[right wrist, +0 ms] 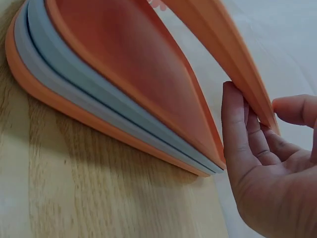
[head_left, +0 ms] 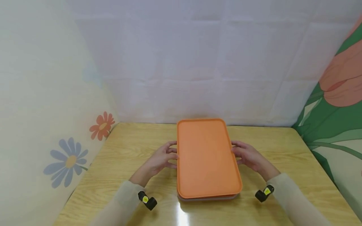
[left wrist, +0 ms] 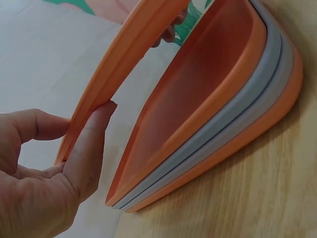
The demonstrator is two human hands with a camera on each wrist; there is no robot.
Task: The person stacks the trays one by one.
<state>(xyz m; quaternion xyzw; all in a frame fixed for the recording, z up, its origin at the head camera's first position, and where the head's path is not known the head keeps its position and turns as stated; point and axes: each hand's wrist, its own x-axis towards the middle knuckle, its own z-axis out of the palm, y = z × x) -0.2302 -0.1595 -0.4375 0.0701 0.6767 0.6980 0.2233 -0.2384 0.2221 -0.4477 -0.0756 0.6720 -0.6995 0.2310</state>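
Note:
An orange rectangular tray [head_left: 207, 157] with a raised rim is held by its long sides between both hands. My left hand [head_left: 161, 157] pinches its left edge, thumb on one side and fingers beneath in the left wrist view. On the opposite edge, my right hand [head_left: 249, 155] grips it the same way. Both wrist views show this tray tilted, raised above a stack. Topmost in that stack is another orange tray [left wrist: 198, 74]. Below it come a blue-grey tray [left wrist: 273, 49], a paler grey tray [left wrist: 287, 59] and an orange one at the bottom.
The stack rests on a light wood-grain table [head_left: 135, 135]. Behind the table hangs a white cloth [head_left: 175, 62]. Flower-printed cloths [head_left: 339, 125] stand along both sides. A small black device with a yellow mark [head_left: 147, 201] is strapped to each wrist.

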